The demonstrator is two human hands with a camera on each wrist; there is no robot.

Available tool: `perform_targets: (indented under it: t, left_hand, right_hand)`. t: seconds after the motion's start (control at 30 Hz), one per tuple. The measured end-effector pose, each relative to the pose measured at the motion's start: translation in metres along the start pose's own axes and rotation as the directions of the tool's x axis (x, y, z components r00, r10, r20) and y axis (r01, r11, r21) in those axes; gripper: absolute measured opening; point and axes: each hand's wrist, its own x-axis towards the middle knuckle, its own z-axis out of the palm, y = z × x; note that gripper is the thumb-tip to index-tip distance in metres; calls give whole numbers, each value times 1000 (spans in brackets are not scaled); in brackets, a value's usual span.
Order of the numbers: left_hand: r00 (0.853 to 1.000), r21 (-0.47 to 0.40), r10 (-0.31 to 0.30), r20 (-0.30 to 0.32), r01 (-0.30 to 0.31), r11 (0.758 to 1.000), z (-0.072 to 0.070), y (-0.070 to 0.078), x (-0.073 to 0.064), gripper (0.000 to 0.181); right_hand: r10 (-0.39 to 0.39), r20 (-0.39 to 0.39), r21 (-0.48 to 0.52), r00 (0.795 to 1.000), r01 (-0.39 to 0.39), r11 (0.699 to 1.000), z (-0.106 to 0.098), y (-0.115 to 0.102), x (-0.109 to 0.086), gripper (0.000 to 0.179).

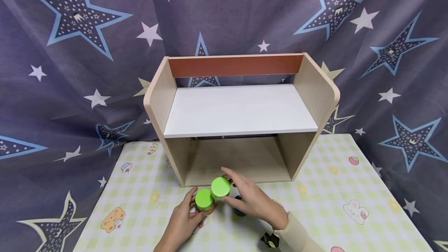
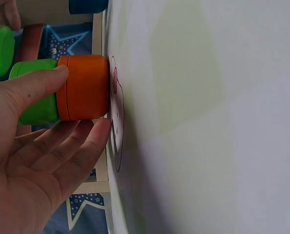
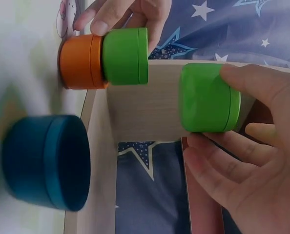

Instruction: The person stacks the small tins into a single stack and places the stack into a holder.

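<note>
My left hand point(image 1: 187, 215) is curled about a stack of two small round tubs, an orange tub point(image 2: 88, 87) below and a green tub point(image 1: 204, 199) on top. The thumb lies across the green tub with its tip at the orange rim. My right hand point(image 1: 248, 197) holds a second green tub point(image 3: 206, 97) above the table, thumb on one side and fingers on the other. That tub is upright, flat top facing up, close beside the stack. A blue tub point(image 3: 47, 163) stands on the table below the right hand, its top open and dark inside.
A wooden shelf unit point(image 1: 241, 110) with a white middle board stands just behind the hands. The table has a checked cloth point(image 1: 336, 213) with cartoon prints. A star-patterned curtain point(image 1: 224, 14) hangs behind. A small dark object point(image 1: 270, 240) shows by the right sleeve.
</note>
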Motion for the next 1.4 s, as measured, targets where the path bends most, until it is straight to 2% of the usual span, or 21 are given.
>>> perform_targets:
  t: [0.13, 0.47, 0.77, 1.03, 1.4]
  left_hand:
    - [1000, 22, -7, -2, 7, 1000, -1, 0, 0, 85]
    - [1000, 4, -5, 7, 5, 1000, -2, 0, 0, 85]
    - [1000, -71, 0, 12, 1, 997, 0, 0, 0, 82]
    - [1000, -41, 0, -11, 0, 999, 0, -2, 1, 83]
    - [1000, -32, 19, -5, -19, 999, 0, -3, -1, 80]
  right_hand:
    - [-1, 3, -1, 1000, 1, 1000, 5, -2, 5, 81]
    - [-6, 30, 24, 1000, 5, 1000, 16, -7, 13, 81]
    - [-15, 63, 8, 998, 14, 1000, 24, -10, 18, 81]
    - [-32, 54, 15, 998, 31, 999, 33, -10, 23, 78]
    - [-63, 42, -29, 997, 64, 997, 40, -8, 25, 78]
